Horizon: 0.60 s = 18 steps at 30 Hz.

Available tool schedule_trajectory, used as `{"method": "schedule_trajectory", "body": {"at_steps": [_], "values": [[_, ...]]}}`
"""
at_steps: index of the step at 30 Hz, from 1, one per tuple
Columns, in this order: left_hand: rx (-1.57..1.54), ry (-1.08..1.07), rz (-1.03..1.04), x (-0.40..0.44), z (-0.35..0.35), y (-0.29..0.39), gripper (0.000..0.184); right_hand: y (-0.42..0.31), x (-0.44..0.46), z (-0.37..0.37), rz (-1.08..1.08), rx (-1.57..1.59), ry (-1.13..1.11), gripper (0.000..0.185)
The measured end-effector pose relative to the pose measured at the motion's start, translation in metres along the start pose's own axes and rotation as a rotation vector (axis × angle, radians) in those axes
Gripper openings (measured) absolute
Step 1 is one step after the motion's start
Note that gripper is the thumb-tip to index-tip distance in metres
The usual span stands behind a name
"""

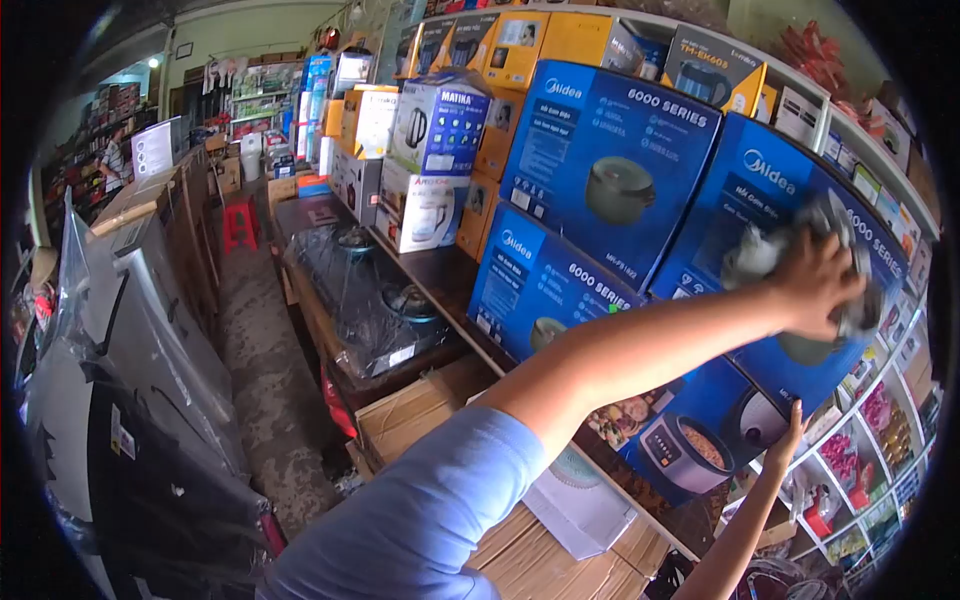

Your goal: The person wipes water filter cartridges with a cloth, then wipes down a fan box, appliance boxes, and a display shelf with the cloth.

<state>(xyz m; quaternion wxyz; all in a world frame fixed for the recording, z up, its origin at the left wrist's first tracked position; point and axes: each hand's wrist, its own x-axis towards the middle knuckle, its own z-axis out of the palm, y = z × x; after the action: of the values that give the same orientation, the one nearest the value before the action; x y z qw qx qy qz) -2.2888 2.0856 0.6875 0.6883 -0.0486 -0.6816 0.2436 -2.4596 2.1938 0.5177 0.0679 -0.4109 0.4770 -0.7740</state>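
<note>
Looks like an appliance shop, with stacked Midea boxes (540, 150), kettle boxes (452, 118) beside them and packed shelves (823, 125) behind them.

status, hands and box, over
left hand holds rag at upper right blue box; right hand by its lower corner; rag and left hand hide some print

Muted indoor light — edges bowed and black — left hand (822, 285) motion-blurred.

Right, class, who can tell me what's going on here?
A person's left hand is holding a blurred, crumpled grey bundle, perhaps a rag, against the front of a blue box. Their right hand is at the box's lower corner. The box stands upright in a stack, beside another blue box.
</note>
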Motion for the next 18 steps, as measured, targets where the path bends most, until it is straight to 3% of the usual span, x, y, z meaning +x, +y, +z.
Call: {"method": "schedule_trajectory", "body": {"at_steps": [3,4,5,7,8,9,11,15,18], "values": [[-0.09,-0.345,0.331,-0.076,-0.005,0.022,0.064,0.036,0.019,-0.034,-0.129,0.073,-0.147,0.055],[-0.152,-0.457,0.443,-0.108,-0.002,0.023,0.068,0.053,0.027,-0.049,-0.059,0.134,-0.151,0.053],[-0.069,-0.557,0.587,-0.13,-0.022,0.017,0.064,0.013,0.008,-0.008,-0.013,0.104,-0.034,0.05],[0.104,-0.504,0.812,-0.19,-0.026,-0.008,0.049,0.019,0.014,-0.013,-0.027,0.001,0.042,0.047],[0.112,-0.378,0.814,-0.2,-0.04,-0.026,0.039,0.029,0.018,-0.017,-0.086,0.0,0.052,0.047],[0.172,-0.4,0.789,-0.194,-0.062,-0.038,0.028,0.032,0.02,-0.019,-0.144,0.002,0.056,0.047],[0.199,-0.337,0.677,-0.178,-0.081,-0.06,0.028,0.01,0.006,-0.004,-0.037,0.039,0.012,0.058],[0.219,-0.346,0.422,-0.127,-0.103,-0.109,0.04,0.001,0.0,0.005,-0.063,0.064,0.02,0.059],[0.169,-0.418,0.354,-0.15,-0.123,-0.123,0.047,0.006,0.002,0.0,-0.07,0.016,0.052,0.059]]}}
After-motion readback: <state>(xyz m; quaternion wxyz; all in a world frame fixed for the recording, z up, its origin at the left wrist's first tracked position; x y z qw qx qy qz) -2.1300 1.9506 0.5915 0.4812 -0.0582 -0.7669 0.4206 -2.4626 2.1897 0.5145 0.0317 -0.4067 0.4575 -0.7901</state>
